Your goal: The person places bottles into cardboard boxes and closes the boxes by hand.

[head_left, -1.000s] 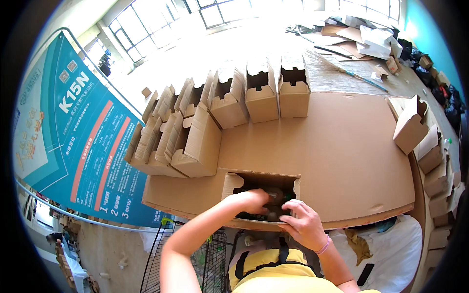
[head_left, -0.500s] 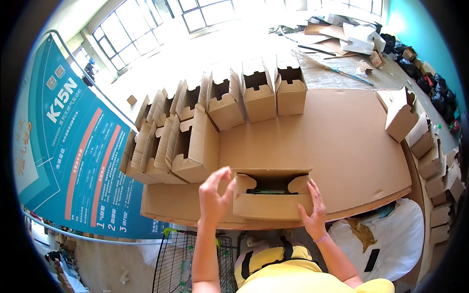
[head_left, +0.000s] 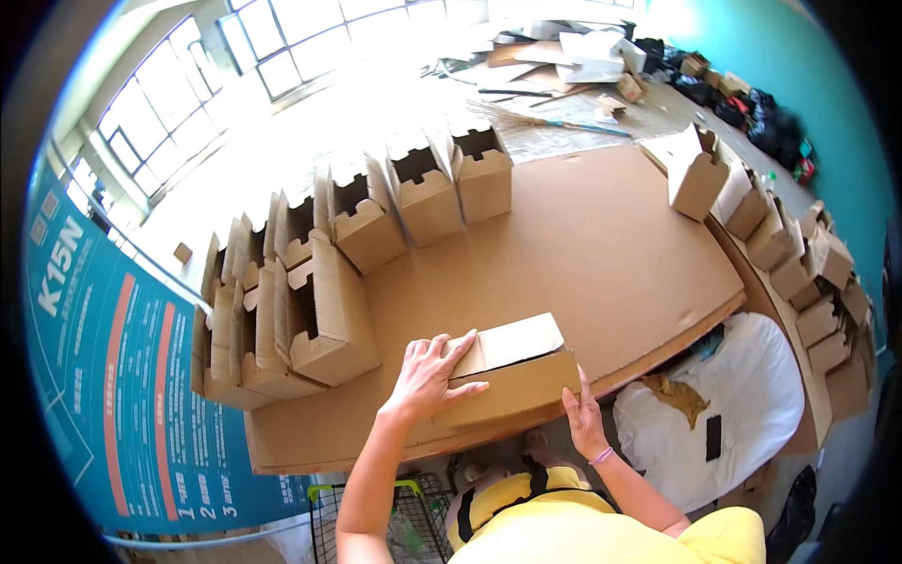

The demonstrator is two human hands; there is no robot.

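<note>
I view the left hand point(head_left: 426, 378), fingers spread, over the carton point(head_left: 524, 380) near the edge of the counter point(head_left: 573, 240); right hand point(head_left: 587, 423), fingers parted, touches its right end. Teal banner point(head_left: 94, 376): white lettering point(head_left: 60, 267).

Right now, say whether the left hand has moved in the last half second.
Yes: the left hand has moved right, away from the nearest open box, onto the foreground box.

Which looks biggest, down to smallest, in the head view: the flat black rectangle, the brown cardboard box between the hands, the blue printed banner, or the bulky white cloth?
1. Blue printed banner
2. Bulky white cloth
3. Brown cardboard box
4. Flat black rectangle

That's picture size only; nearness may mislead.
</note>
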